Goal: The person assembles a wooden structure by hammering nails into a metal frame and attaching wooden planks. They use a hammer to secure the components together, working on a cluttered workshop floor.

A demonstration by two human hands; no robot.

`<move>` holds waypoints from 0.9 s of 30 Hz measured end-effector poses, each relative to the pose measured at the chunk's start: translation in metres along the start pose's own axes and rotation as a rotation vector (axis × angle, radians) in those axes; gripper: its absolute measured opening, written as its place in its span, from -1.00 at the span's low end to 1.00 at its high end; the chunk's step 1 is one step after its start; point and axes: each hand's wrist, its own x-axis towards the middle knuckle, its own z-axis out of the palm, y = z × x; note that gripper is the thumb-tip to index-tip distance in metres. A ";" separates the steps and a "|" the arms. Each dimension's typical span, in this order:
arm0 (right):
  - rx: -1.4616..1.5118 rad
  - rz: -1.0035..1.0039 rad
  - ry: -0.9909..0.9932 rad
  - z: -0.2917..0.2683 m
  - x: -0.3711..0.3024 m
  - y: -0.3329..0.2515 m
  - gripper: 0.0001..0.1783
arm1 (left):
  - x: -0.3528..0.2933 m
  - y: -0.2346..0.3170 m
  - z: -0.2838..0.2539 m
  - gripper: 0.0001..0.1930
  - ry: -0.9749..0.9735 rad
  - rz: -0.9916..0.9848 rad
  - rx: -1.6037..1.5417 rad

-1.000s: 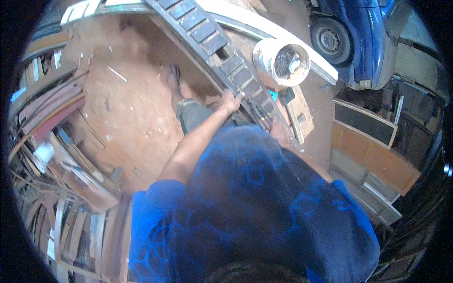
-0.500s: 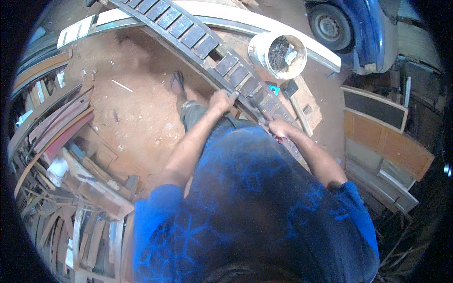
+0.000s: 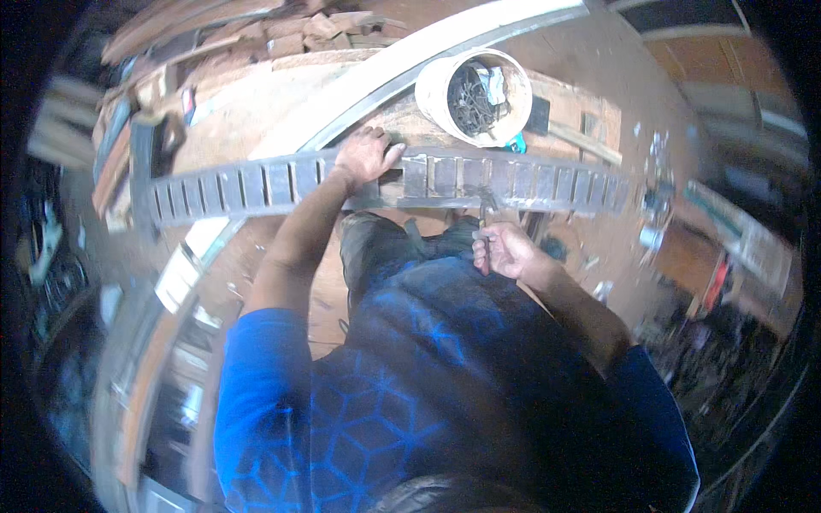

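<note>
Bucket (image 3: 435, 99) of dark scraps (image 3: 473, 104), left grip (image 3: 366, 155) wide over slatted frame (image 3: 442, 178), right grip (image 3: 505, 249) round tool (image 3: 483, 220)

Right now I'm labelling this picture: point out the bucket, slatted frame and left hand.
Bucket (image 3: 433, 94): head view, outer wall.
Slatted frame (image 3: 445, 177): head view, a middle slat.
Left hand (image 3: 365, 156): head view, its back.

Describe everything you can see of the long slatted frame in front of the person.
The slatted frame is long, narrow and dark grey-brown, apparently wood, with short crosswise slats between two long rails. One wider opening shows just right of the left hand, which rests on the frame. It runs left to right before the person's legs, nearer than the bucket. A thin tool in the right hand overlaps its near edge; whether they touch is unclear.
</note>
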 end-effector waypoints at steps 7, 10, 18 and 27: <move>0.372 -0.528 0.385 0.065 0.107 0.101 -0.92 | 0.014 -0.001 -0.013 -0.46 -0.169 -0.041 -0.038; -0.018 -0.940 0.941 0.068 0.191 0.151 -0.92 | 0.011 0.004 -0.012 -0.47 -0.199 -0.043 -0.047; 0.027 -0.668 0.809 0.144 0.058 0.093 -0.74 | 0.013 -0.012 0.001 -0.45 -0.097 0.003 0.029; 0.416 -0.725 -0.082 0.128 -0.003 0.016 -0.36 | 0.014 0.001 -0.008 -0.45 -0.189 -0.030 -0.039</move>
